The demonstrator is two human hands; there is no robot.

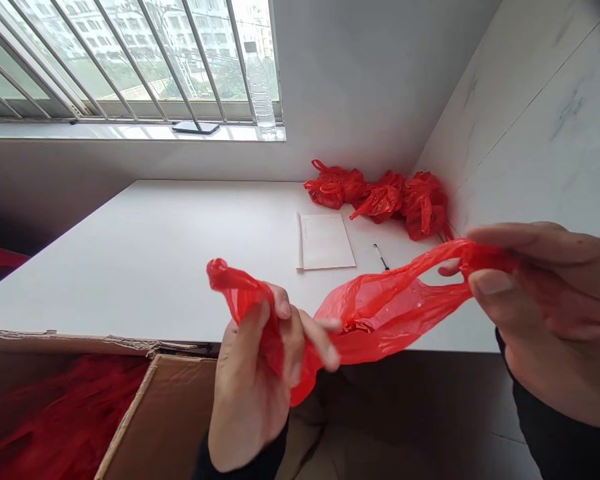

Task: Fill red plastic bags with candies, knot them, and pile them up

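Observation:
A thin red plastic bag (pixel 385 333) is stretched between my two hands, over the near edge of the table. My left hand (pixel 265 373) is closed around one gathered end, and a twisted tip of the plastic sticks up above its thumb. At the right, my right hand (pixel 545 307) pinches the bag's other end between thumb and fingers. An open loop shows in the plastic beside that thumb. Something darker red lies in the middle of the bag, too unclear to name.
On the white table (pixel 205 233) lie a notepad (pixel 326 241) and a pen (pixel 381 257). Several knotted red bags (pixel 380 197) sit against the wall. A cardboard box (pixel 165 413) at lower left holds red material. A bottle (pixel 261 93) and a phone (pixel 195 127) rest on the windowsill.

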